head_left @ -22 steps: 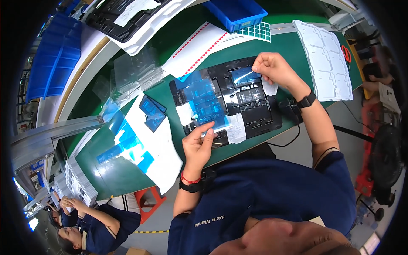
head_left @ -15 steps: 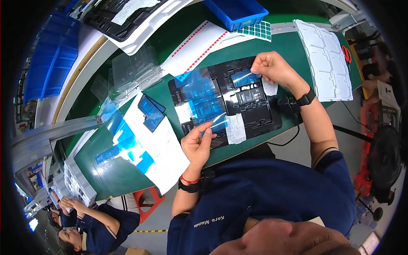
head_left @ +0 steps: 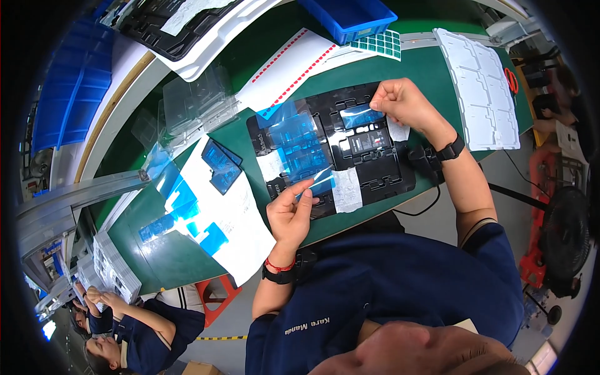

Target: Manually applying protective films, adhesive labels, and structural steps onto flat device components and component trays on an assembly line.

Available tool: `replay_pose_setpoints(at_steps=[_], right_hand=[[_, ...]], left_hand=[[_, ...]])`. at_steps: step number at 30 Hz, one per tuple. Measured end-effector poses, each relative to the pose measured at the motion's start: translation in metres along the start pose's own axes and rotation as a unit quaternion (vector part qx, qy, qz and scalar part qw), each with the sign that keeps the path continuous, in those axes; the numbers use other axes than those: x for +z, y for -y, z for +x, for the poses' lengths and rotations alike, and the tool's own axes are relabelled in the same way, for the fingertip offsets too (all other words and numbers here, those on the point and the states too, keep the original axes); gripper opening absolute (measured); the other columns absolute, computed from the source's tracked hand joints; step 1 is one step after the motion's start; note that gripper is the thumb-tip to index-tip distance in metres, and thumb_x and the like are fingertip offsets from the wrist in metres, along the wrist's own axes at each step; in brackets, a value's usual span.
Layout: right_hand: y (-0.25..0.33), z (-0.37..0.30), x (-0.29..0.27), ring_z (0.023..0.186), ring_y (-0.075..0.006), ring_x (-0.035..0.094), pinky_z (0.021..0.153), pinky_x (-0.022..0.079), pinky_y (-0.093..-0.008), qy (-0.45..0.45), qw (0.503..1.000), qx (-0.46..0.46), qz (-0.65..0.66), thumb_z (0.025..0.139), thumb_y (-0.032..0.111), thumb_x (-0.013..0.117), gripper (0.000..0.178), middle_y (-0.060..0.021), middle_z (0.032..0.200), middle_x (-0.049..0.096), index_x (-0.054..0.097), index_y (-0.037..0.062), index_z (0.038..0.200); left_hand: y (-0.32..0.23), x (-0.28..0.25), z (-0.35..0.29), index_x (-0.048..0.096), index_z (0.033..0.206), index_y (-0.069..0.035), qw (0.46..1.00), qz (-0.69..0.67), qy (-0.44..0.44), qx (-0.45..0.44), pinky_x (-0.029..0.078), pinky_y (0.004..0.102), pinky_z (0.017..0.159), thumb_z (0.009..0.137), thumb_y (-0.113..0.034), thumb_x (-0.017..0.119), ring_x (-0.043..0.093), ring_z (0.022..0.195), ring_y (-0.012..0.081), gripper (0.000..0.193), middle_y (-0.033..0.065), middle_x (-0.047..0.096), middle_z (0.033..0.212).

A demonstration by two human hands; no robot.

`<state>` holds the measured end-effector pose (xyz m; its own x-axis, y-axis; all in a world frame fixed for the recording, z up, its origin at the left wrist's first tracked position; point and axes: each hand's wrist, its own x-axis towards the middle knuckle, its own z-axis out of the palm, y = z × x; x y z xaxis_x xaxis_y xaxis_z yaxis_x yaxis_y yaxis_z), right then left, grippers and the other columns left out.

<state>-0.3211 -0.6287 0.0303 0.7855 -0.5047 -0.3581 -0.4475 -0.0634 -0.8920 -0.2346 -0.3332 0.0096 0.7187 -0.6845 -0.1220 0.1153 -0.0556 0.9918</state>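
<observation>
A black moulded tray (head_left: 394, 178) lies on the green table before me, its pockets holding dark flat parts. Clear blue film (head_left: 294, 147) covers much of its left half. My right hand (head_left: 403, 103) is closed in a pinch at the corner of a small blue film piece (head_left: 357, 117), over the tray's upper right pockets. Below that film a dark labelled flat part (head_left: 370, 141) sits in its pocket. At the tray's lower edge my left hand (head_left: 290, 212) pinches two thin pale strips (head_left: 323, 181) spread like a V. White paper pieces (head_left: 347, 189) lie on the tray.
Left of the tray, white paper (head_left: 240, 231) bears blue film pieces and dark flat parts (head_left: 222, 165). Clear plastic trays (head_left: 197, 103), a sheet with red marks (head_left: 294, 69) and a blue bin (head_left: 350, 22) stand farther off. A white moulded tray (head_left: 478, 90) lies right; a co-worker (head_left: 140, 331) sits left.
The right hand has shifted very slightly, and the pale streak on the small blue film near it has changed to a broader glare. My left hand stays put with the strips.
</observation>
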Motion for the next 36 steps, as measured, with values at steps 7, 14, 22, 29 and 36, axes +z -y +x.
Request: replay_pose_setpoints(at_steps=[7, 14, 22, 29, 36], right_hand=[[0.0, -0.001, -0.001, 0.042, -0.0016, 0.043, 0.038, 0.031, -0.0179, 0.003, 1.0, 0.001, 0.008, 0.086, 0.007, 0.064, 0.012, 0.0039, 0.056, 0.054, 0.059, 0.0055, 0.075], [0.001, -0.001, 0.003, 0.043, -0.0016, 0.044, 0.04, 0.032, -0.0184, -0.009, 1.0, -0.018, -0.022, 0.085, 0.005, 0.064, 0.011, 0.0036, 0.056, 0.054, 0.059, 0.0049, 0.074], [-0.001, 0.0, 0.008, 0.048, -0.0035, 0.049, 0.043, 0.037, -0.0214, -0.056, 0.986, -0.077, -0.139, 0.08, 0.003, 0.065, 0.01, 0.0017, 0.057, 0.057, 0.059, 0.0021, 0.073], [0.002, -0.005, 0.015, 0.052, -0.0151, 0.058, 0.05, 0.044, -0.0276, -0.093, 0.943, -0.18, -0.265, 0.076, 0.005, 0.069, 0.011, -0.0077, 0.06, 0.061, 0.059, 0.001, 0.08], [0.027, -0.065, 0.061, 0.059, -0.0191, 0.063, 0.053, 0.048, -0.0289, 0.023, 0.961, -0.253, -0.105, 0.075, 0.011, 0.074, 0.035, -0.0072, 0.064, 0.06, 0.059, 0.0046, 0.105]], left_hand=[[-0.001, 0.001, 0.0, 0.065, 0.105, 0.004, 1.0, -0.005, -0.004, -0.003, 0.057, 0.0235, 0.067, 0.088, 0.001, 0.058, 0.06, 0.073, 0.0061, 0.018, 0.0092, 0.066, 0.095], [0.002, 0.001, 0.0, 0.065, 0.104, 0.005, 1.0, -0.011, -0.001, 0.012, 0.057, 0.0241, 0.067, 0.088, 0.002, 0.058, 0.062, 0.076, 0.0087, 0.018, 0.0107, 0.066, 0.096], [0.001, 0.001, 0.0, 0.065, 0.105, 0.005, 1.0, -0.006, 0.002, 0.01, 0.057, 0.0246, 0.068, 0.088, 0.002, 0.058, 0.062, 0.078, 0.0093, 0.019, 0.0112, 0.066, 0.097], [-0.003, 0.001, 0.0, 0.063, 0.107, 0.004, 1.0, -0.012, 0.002, 0.001, 0.057, 0.0242, 0.069, 0.089, 0.0, 0.058, 0.062, 0.078, 0.0089, 0.02, 0.0095, 0.066, 0.097], [-0.004, 0.002, -0.005, 0.061, 0.112, 0.005, 0.999, -0.049, 0.01, 0.019, 0.056, 0.0234, 0.07, 0.088, 0.002, 0.057, 0.062, 0.079, 0.0101, 0.024, 0.0107, 0.064, 0.103]])
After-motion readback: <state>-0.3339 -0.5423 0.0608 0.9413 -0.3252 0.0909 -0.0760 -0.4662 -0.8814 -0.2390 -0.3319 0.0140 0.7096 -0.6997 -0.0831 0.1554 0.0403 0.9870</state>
